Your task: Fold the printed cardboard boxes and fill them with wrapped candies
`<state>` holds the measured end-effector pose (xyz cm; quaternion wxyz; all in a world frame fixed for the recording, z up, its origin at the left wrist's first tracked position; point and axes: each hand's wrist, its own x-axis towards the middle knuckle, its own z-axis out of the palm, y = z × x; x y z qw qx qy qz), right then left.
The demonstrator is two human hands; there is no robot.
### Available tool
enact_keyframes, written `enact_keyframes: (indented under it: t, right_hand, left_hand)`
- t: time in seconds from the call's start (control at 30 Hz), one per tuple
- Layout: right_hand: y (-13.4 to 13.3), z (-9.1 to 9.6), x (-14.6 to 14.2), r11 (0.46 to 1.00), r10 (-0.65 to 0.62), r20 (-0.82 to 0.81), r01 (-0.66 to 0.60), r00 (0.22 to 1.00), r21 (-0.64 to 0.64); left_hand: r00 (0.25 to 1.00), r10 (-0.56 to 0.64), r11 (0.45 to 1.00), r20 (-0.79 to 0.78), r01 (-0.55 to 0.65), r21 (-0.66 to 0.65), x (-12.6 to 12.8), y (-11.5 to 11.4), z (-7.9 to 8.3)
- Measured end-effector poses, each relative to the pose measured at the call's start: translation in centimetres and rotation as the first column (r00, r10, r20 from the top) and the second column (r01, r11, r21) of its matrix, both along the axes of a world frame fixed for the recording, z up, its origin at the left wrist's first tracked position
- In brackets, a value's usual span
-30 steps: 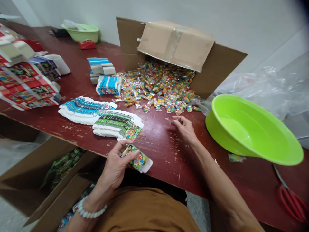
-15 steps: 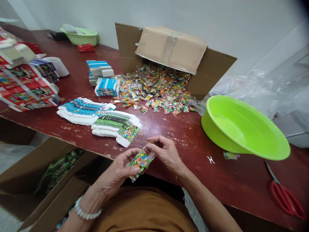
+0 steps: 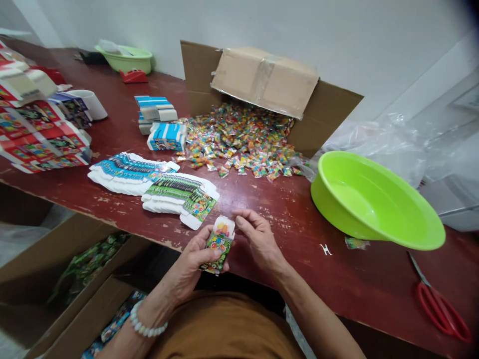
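My left hand is wrapped round a small green printed carton, thumb across its front, tilted with its top end up. At that top end a white flap stands up, with a yellow and red wrapped candy showing against it. Just right of the carton's top is my right hand, thumb and forefinger pinched together; whatever they hold is too small to make out. Beyond the hands lies a fanned row of flat green cartons, overlapping a row of flat blue cartons.
Wrapped candies spill from a large cardboard box at the back. A lime-green basin and red-handled scissors are on the right. Red boxes are stacked left; open cartons of packets stand below the table edge.
The green carton has turned more upright in my left hand, and its white flap and the candy now show. My right hand has shifted slightly right, off the carton's top.
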<state>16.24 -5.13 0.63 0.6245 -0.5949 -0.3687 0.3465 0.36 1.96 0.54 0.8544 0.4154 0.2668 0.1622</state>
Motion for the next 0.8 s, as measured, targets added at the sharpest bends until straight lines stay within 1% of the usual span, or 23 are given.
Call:
enact_keyframes:
  t: [0.03, 0.07, 0.1, 0.17, 0.2, 0.23, 0.27, 0.3, 0.37, 0.4, 0.43, 0.47, 0.5, 0.57, 0.6, 0.63, 0.67, 0.7, 0.73, 0.77, 0.8]
  right_hand:
    - [0.1, -0.1, 0.0, 1.000, -0.026, -0.024, 0.026, 0.999, 0.006]
    - [0.1, -0.1, 0.0, 0.999, -0.034, 0.014, 0.034, 0.999, 0.024]
    - [0.1, 0.0, 0.0, 0.999, -0.022, 0.105, 0.018, 0.994, 0.043]
    - [-0.2, 0.5, 0.0, 0.996, 0.059, 0.325, -0.080, 0.944, 0.050]
    - [-0.3, 0.8, 0.0, 0.989, 0.119, 0.395, -0.144, 0.911, 0.035]
    - [-0.5, 1.0, 0.0, 0.980, 0.170, 0.422, -0.197, 0.890, 0.021]
    - [-0.6, 1.1, 0.0, 0.975, 0.192, 0.410, -0.220, 0.891, 0.021]
    - [-0.6, 1.1, 0.0, 0.978, 0.180, 0.366, -0.208, 0.913, 0.037]
    - [-0.6, 0.8, 0.1, 0.994, 0.071, 0.216, -0.087, 0.974, 0.065]
    - [-0.5, 0.6, 0.1, 0.998, 0.009, 0.127, -0.016, 0.992, 0.054]
    - [-0.4, 0.4, 0.2, 0.999, -0.025, 0.036, 0.024, 0.999, 0.028]
    - [-0.3, 0.2, 0.1, 1.000, -0.012, -0.056, 0.012, 0.998, -0.007]
    - [-0.1, 0.0, 0.1, 0.998, 0.039, -0.150, -0.045, 0.988, -0.038]
    - [0.1, -0.3, -0.3, 0.979, 0.170, -0.320, -0.196, 0.932, -0.051]
    - [0.3, -0.4, -0.6, 0.964, 0.226, -0.383, -0.261, 0.896, -0.042]
    - [0.4, -0.5, -0.9, 0.954, 0.258, -0.420, -0.297, 0.870, -0.031]
    - [0.5, -0.5, -1.2, 0.954, 0.263, -0.418, -0.299, 0.869, -0.020]
    - [0.6, -0.6, -1.5, 0.964, 0.244, -0.370, -0.265, 0.896, -0.006]
    - [0.7, -0.6, -1.7, 0.977, 0.208, -0.275, -0.211, 0.939, 0.017]
    - [0.7, -0.6, -1.8, 0.987, 0.160, -0.140, -0.154, 0.977, 0.053]
    - [0.7, -0.5, -1.8, 0.989, 0.106, 0.017, -0.107, 0.994, 0.099]
  left_hand:
    - [1.000, 0.017, 1.000, -0.015, -0.017, 0.003, 0.1, 0.0, 0.0]
    - [0.999, 0.030, 1.000, -0.029, -0.030, 0.008, 0.1, 0.0, -0.1]
    - [0.998, 0.041, 0.999, -0.043, -0.040, 0.019, 0.1, 0.0, -0.1]
    - [0.996, 0.067, 0.997, -0.058, -0.065, 0.043, 0.2, -0.1, -0.2]
    - [0.995, 0.081, 0.996, -0.057, -0.078, 0.054, 0.2, -0.1, -0.2]
    - [0.994, 0.097, 0.994, -0.055, -0.094, 0.063, 0.2, -0.1, -0.2]
    - [0.992, 0.112, 0.992, -0.055, -0.108, 0.068, 0.2, -0.2, -0.1]
    - [0.991, 0.124, 0.990, -0.058, -0.119, 0.070, 0.2, -0.2, -0.1]
    - [0.990, 0.129, 0.990, -0.061, -0.125, 0.061, 0.3, -0.3, 0.0]
    - [0.990, 0.132, 0.991, -0.058, -0.129, 0.046, 0.3, -0.3, 0.1]
    - [0.989, 0.141, 0.990, -0.052, -0.140, 0.018, 0.4, -0.4, 0.2]
    - [0.987, 0.154, 0.988, -0.049, -0.155, -0.023, 0.4, -0.4, 0.3]
    - [0.983, 0.173, 0.982, -0.055, -0.177, -0.068, 0.6, -0.4, 0.4]
    - [0.974, 0.207, 0.966, -0.094, -0.218, -0.136, 0.8, -0.4, 0.5]
    - [0.970, 0.216, 0.963, -0.111, -0.230, -0.139, 1.0, -0.4, 0.5]
    - [0.968, 0.223, 0.965, -0.115, -0.236, -0.117, 1.1, -0.4, 0.5]
    - [0.968, 0.228, 0.968, -0.103, -0.237, -0.079, 1.1, -0.4, 0.4]
    - [0.969, 0.235, 0.970, -0.077, -0.238, -0.038, 1.1, -0.4, 0.3]
    - [0.969, 0.244, 0.970, -0.048, -0.244, -0.004, 1.1, -0.4, 0.2]
    - [0.966, 0.258, 0.966, -0.027, -0.258, 0.013, 1.0, -0.4, 0.1]
    - [0.962, 0.272, 0.962, -0.022, -0.272, 0.007, 1.0, -0.3, 0.1]
